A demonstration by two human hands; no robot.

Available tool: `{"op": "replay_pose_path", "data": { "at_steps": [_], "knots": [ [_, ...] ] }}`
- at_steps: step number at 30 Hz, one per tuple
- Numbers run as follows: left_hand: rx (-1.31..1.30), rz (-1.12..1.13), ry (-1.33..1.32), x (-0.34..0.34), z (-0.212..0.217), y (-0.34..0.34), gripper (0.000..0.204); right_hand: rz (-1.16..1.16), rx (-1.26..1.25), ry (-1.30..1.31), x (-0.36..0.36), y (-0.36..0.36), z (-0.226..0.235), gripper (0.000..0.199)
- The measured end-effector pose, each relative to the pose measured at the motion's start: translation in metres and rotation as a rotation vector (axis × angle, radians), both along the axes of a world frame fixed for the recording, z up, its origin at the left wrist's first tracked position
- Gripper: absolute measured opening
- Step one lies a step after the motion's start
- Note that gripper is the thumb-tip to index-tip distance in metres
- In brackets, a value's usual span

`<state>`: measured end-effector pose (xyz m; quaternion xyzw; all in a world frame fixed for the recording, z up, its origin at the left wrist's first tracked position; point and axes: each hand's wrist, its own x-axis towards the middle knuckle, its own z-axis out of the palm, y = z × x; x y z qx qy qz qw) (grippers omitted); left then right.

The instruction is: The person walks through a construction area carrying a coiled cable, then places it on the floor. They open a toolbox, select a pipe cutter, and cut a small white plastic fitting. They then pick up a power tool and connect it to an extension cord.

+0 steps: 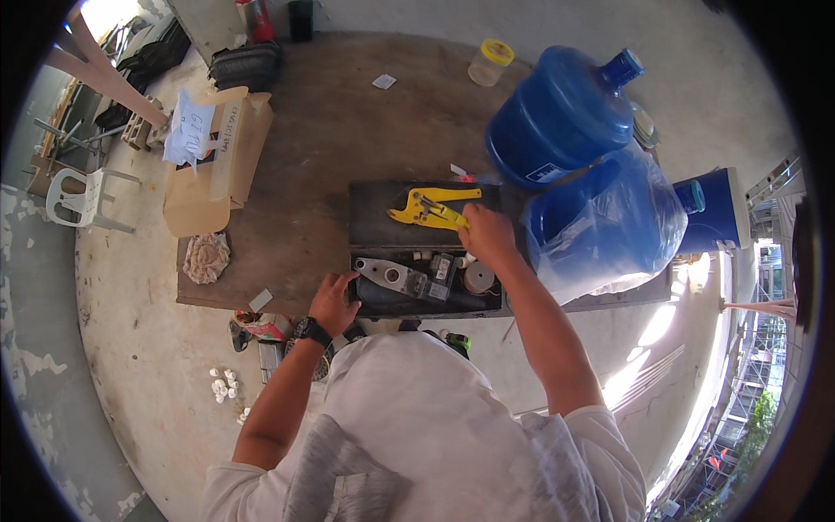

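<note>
An opened black toolbox (355, 300) lies in front of me at the near edge of the table. My left hand (334, 298) grips its near left corner, fingers on the side and thumb on the near wall. Over the far, lid-like half, my right hand (489, 233) is closed round the lower handle of a yellow pipe cutter (417, 209). The cutter's other handle points right, and its jaw faces left. In the near half sit a long grey metal piece with round holes (391, 277), a roll of tape (478, 277), small white fittings and a dark box.
Two big blue water bottles (557, 117), one wrapped in clear plastic, stand on the right of the brown table (313, 130). A yellow-lidded jar (490, 63) is at the far side. To the left are a cardboard box (222, 165) and a crumpled rag (206, 258).
</note>
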<state>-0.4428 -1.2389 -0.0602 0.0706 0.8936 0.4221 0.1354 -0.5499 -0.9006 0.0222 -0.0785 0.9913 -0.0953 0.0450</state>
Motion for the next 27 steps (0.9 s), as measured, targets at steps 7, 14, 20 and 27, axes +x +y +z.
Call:
{"op": "replay_pose_path", "data": {
  "at_steps": [7, 14, 20, 27],
  "knots": [
    [-0.021, 0.002, 0.088, 0.003, -0.005, -0.001, 0.065, -0.006, -0.128, 0.142, 0.005, -0.016, -0.049, 0.042],
    [-0.02, 0.017, 0.117, 0.004, 0.001, 0.003, 0.067, 0.199, 0.047, -0.341, 0.071, -0.1, -0.066, 0.058],
    [-0.008, 0.01, 0.106, 0.003, -0.006, 0.0, 0.067, 0.21, 0.12, -0.373, 0.061, -0.11, -0.069, 0.062],
    [0.121, 0.08, 0.024, 0.005, -0.018, -0.002, 0.065, 0.244, -0.332, -0.244, 0.064, -0.06, -0.006, 0.064]
  ]
}}
